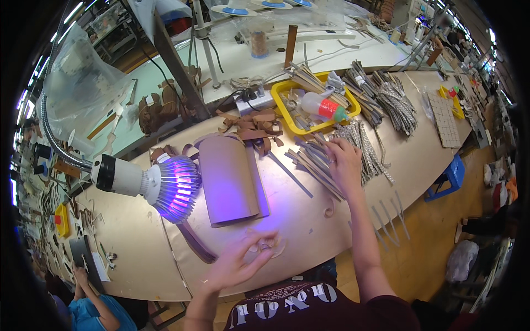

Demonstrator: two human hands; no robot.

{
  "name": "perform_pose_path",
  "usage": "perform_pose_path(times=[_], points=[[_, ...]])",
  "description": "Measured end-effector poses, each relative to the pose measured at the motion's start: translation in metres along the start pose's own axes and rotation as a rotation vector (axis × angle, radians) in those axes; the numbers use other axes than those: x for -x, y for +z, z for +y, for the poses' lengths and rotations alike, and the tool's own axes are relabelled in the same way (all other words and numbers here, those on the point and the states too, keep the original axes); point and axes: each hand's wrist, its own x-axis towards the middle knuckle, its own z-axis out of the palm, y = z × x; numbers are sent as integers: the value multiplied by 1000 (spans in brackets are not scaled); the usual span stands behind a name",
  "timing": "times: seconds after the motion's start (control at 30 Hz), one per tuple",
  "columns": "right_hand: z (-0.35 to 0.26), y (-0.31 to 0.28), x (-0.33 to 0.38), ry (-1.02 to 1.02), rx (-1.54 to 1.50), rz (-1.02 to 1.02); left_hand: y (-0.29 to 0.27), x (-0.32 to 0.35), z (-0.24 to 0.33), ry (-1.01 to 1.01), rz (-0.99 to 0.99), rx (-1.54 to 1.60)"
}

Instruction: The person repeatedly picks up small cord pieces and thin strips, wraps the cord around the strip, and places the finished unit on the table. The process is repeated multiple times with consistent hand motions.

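Note:
My right hand (pixel 344 164) reaches over a pile of narrow brown strips (pixel 314 168), its fingers closed on the end of a strip at the pile's upper part. Nearer to me, my left hand (pixel 243 258) is slightly blurred, thumb and fingers apart. Beside its fingertips lies a small clear round thing (pixel 276 246), whose kind I cannot make out. A brown half-round form (pixel 229 179) stands beyond that hand on the table (pixel 298 234). The lamp (pixel 174 187) casts violet light onto the form.
A yellow tray (pixel 356 110) holds a clear bottle (pixel 320 105) with a red label and green cap. Right of it lie bundles of braided strips (pixel 397 107). Brown leather scraps (pixel 256 126) sit by a white power strip (pixel 255 102). Loose grey strips (pixel 386 220) hang at the table's edge.

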Motion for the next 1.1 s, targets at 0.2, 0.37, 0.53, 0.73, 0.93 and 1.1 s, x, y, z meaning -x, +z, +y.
perform_pose_path(times=[0.2, 0.37, 0.53, 0.73, 0.93, 1.1], points=[[-66, -58, 39, 178, -782, -634, 37, -74, -12, 22, 453, 279], [-95, -50, 50, 377, -962, -921, 33, -57, -18, 10, 522, 434], [-124, -45, 54, 80, -678, -194, 31, -52, -18, 150, 803, -2], [-134, -61, 58, 353, -1084, -365, 23, -57, -22, 528, 769, -535], [-136, -57, 57, 316, -1058, -350, 23, -54, -21, 557, 731, -630], [-136, -57, 56, 313, -1058, -350, 24, -55, -23, 568, 739, -657]])
